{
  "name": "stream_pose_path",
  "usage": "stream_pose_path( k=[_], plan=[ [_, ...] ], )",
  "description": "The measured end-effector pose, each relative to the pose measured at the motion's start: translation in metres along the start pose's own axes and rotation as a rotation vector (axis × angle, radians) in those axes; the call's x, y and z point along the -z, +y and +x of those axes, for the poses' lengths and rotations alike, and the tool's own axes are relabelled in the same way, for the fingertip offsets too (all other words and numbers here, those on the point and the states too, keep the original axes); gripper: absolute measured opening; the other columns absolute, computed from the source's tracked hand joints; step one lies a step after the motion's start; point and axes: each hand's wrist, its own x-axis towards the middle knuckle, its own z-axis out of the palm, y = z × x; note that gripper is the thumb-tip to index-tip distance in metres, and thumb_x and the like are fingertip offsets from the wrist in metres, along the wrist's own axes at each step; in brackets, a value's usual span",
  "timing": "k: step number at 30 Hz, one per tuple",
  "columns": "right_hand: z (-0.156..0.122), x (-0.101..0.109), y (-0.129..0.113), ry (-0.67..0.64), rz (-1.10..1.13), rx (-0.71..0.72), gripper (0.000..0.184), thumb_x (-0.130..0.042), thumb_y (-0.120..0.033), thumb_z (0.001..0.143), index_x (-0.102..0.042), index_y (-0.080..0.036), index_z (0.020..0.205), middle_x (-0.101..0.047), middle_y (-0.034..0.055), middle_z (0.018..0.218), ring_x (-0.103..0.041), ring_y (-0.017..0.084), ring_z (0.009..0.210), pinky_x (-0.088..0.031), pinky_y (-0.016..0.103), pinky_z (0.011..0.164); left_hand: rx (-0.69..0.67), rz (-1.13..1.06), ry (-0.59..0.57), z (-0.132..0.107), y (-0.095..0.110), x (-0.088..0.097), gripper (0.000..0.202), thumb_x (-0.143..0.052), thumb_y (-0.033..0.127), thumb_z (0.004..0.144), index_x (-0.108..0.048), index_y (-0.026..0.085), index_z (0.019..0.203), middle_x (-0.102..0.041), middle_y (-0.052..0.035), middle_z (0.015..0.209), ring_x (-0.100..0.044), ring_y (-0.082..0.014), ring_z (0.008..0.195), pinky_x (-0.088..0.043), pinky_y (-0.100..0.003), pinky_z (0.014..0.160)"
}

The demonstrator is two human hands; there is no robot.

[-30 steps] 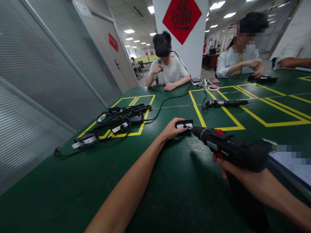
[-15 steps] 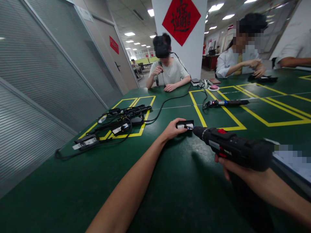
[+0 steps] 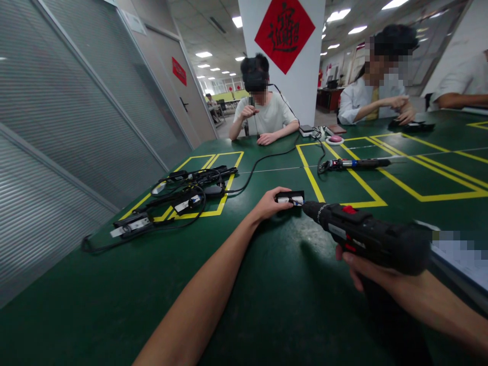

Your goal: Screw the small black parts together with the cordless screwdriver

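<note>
My left hand (image 3: 270,204) rests on the green table (image 3: 190,284), fingers closed round the left end of a small black box with a white label (image 3: 291,196). My right hand (image 3: 366,272) grips the handle of a black cordless power screwdriver with a red switch (image 3: 366,238). The tool lies nearly level and its tip touches the right end of the small box.
A tangle of black power adapters and cables (image 3: 179,195) lies at the left inside yellow tape lines. Another screwdriver tool (image 3: 354,163) lies further back. A person in a white T-shirt (image 3: 265,109) and another person (image 3: 377,89) sit across the table. A paper sheet (image 3: 457,254) lies at right.
Almost nothing moved. The screwdriver and my right hand have sunk slightly; the view has shifted a little.
</note>
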Motion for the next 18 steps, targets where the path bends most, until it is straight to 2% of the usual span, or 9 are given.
stream_pose_path(
  k=[2,8,12,18],
  plan=[
    [0.0009,0.0002,0.0016,-0.004,-0.014,0.016,0.046,-0.047,-0.054,0.088,-0.061,-0.023,0.058,-0.060,-0.0016,0.059,-0.053,0.013,0.054,-0.043,0.027,0.053,-0.001,-0.001,0.005,0.0002,-0.0009,0.0002,0.058,-0.073,0.033,0.067,-0.057,0.016,0.120,-0.067,-0.0032,0.090,-0.058,-0.0118,0.072,-0.045,-0.023,0.066],
    [0.0012,0.0019,-0.0005,-0.032,0.015,0.066,0.044,-0.047,-0.048,0.091,-0.058,-0.023,0.057,-0.061,-0.0008,0.063,-0.058,0.015,0.062,-0.047,0.031,0.064,0.005,0.034,0.021,0.0013,0.0020,-0.0010,0.056,-0.073,0.033,0.067,-0.058,0.016,0.118,-0.067,-0.0048,0.099,-0.059,-0.0130,0.078,-0.046,-0.023,0.068],
    [-0.0005,0.0009,-0.0029,-0.022,0.026,0.100,0.043,-0.048,-0.046,0.091,-0.058,-0.023,0.056,-0.061,-0.0006,0.062,-0.059,0.015,0.062,-0.048,0.031,0.067,0.021,0.037,0.017,0.0014,0.0034,-0.0008,0.056,-0.073,0.033,0.067,-0.058,0.015,0.118,-0.067,-0.0045,0.097,-0.059,-0.0125,0.076,-0.045,-0.023,0.067],
    [0.0004,-0.0034,0.0012,0.041,0.024,0.049,0.048,-0.048,-0.049,0.088,-0.059,-0.022,0.051,-0.053,-0.0021,0.051,-0.050,0.012,0.048,-0.039,0.026,0.048,-0.005,0.024,0.017,0.0022,-0.0001,0.0000,0.057,-0.074,0.033,0.066,-0.058,0.015,0.118,-0.067,-0.0042,0.095,-0.058,-0.0121,0.074,-0.044,-0.023,0.066]
  ],
)
